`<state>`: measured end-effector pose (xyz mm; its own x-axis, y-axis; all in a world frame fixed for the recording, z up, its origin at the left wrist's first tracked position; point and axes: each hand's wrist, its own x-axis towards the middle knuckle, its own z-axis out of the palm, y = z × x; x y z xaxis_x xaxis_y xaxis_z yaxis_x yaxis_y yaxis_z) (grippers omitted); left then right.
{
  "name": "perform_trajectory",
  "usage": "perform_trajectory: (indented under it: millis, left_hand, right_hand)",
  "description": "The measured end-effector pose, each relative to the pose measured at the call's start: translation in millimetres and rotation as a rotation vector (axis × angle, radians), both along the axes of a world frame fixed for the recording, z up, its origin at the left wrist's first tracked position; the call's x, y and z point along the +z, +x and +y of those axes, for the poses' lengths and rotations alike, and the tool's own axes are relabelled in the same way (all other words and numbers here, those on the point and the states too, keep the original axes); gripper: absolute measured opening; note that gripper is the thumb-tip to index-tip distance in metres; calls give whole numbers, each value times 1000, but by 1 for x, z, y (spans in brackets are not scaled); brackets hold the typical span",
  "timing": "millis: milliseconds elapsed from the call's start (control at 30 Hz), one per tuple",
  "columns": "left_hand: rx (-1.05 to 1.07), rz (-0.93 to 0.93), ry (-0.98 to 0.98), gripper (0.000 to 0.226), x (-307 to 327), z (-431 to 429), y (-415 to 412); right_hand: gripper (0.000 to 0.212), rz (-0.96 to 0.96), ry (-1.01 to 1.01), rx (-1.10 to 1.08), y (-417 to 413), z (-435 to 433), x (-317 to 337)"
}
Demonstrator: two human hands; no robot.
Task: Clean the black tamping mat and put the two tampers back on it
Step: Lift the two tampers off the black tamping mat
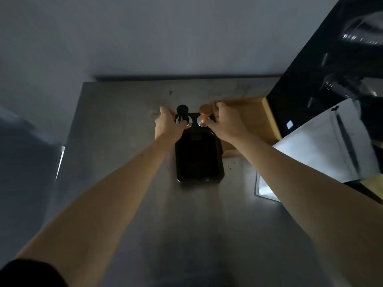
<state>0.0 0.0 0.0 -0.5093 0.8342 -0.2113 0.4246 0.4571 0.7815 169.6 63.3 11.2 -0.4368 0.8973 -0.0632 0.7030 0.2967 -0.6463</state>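
A black tamping mat [199, 160] lies lengthwise on the grey metal counter, and its near part is bare. Two tampers stand upright on its far end. The black-handled tamper [182, 112] is on the left and the wooden-handled tamper [204, 112] on the right, each with a round steel base. My left hand [165, 126] curls around the black tamper's base from the left. From the right, my right hand [224, 123] closes around the wooden tamper's base, thumb touching the steel disc.
A shallow wooden tray [250, 121] sits just right of the mat. A black machine [331, 65] and a white bag [323, 146] fill the right side. Dark coffee specks [231, 163] dot the counter beside the mat. The counter's left edge [62, 154] drops off.
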Motion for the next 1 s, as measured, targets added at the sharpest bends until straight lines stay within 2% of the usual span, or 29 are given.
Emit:
perform_trajectory:
  millis: [133, 233, 533, 633, 1000]
  left_hand:
    - [93, -39, 7, 56, -24, 10, 4]
    - [124, -68, 40, 66, -43, 13, 11]
    - [157, -28, 246, 45, -65, 18, 19]
    - [141, 18, 238, 35, -68, 19, 19]
    - [131, 59, 222, 27, -78, 34, 12]
  right_hand:
    - [48, 84, 1, -158, -1, 4, -21]
    - [57, 161, -48, -199, -1, 4, -40]
    - [28, 406, -16, -222, -15, 13, -80]
    - [21, 413, -27, -241, -18, 16, -87]
    - [21, 371, -18, -235, -22, 28, -102]
